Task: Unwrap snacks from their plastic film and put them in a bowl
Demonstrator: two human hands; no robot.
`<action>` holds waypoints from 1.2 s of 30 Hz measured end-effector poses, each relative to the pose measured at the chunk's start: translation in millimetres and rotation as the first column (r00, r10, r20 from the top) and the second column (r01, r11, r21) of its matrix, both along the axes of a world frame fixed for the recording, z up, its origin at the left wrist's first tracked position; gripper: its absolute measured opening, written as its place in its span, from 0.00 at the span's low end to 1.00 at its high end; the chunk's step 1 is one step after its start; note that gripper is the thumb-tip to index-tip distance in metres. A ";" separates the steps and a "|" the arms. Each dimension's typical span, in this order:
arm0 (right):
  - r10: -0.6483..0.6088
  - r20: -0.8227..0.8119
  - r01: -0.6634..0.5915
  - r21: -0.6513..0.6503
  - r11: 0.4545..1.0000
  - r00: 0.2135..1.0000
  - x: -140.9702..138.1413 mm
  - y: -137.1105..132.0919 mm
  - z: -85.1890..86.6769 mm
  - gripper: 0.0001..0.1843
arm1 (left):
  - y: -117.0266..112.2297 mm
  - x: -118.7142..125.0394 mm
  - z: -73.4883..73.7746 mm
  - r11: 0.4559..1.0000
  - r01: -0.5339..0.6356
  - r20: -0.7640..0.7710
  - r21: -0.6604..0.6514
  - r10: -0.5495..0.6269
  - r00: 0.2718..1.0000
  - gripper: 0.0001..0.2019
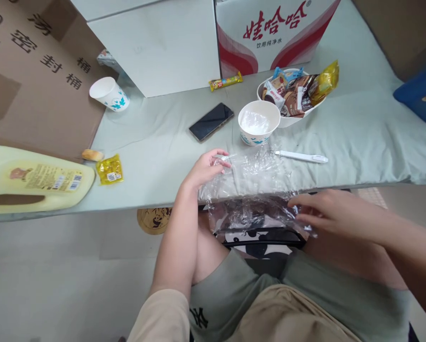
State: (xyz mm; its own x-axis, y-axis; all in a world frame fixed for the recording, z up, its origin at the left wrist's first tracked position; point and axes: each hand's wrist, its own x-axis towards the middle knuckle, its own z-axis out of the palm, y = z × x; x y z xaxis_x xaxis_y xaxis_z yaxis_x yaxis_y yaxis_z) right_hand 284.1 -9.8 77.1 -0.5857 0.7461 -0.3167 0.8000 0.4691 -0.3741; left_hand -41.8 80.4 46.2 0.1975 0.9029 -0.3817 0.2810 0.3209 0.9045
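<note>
From my remote seat I make out one clear plastic film [246, 183], thin, glossy and heavily crinkled; whether it is a bag or a flat sheet I can't tell. It spreads loosely across the front edge of the tabletop [152, 175], its far part over the surface, its near part hanging past the edge, with the bunched near right corner at the right hand's fingertips [295, 209].

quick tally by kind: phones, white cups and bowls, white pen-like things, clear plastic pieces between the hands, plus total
Phone: 1
White cups and bowls: 3
White pen-like thing: 1
Clear plastic piece: 1
Total: 6
</note>
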 end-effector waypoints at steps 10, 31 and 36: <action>0.088 -0.073 -0.065 0.277 0.959 0.993 -44.8 35.3 -50.9 0.38 | 2.0 1.1 -0.7 0.995 0.087 -0.016 -0.047 -0.088 0.996 0.18; -0.079 -0.176 0.128 0.284 0.950 0.981 -15.2 42.0 -54.9 0.23 | -24.1 -11.0 -7.4 0.804 0.328 -0.489 0.496 -0.053 0.871 0.09; -0.114 -0.184 0.168 0.314 0.935 0.976 -9.5 44.2 -58.3 0.21 | -22.7 -20.0 -9.7 0.871 0.395 -0.671 0.291 -0.108 0.733 0.23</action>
State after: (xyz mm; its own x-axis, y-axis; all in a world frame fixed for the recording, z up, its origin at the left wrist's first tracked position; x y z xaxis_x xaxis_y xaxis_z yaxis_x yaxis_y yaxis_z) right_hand 274.7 34.4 18.8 -0.4893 0.8709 0.0467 0.8090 0.4732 -0.3487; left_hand -61.8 57.7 36.4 0.2907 0.9480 -0.1295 0.8333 -0.1843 0.5212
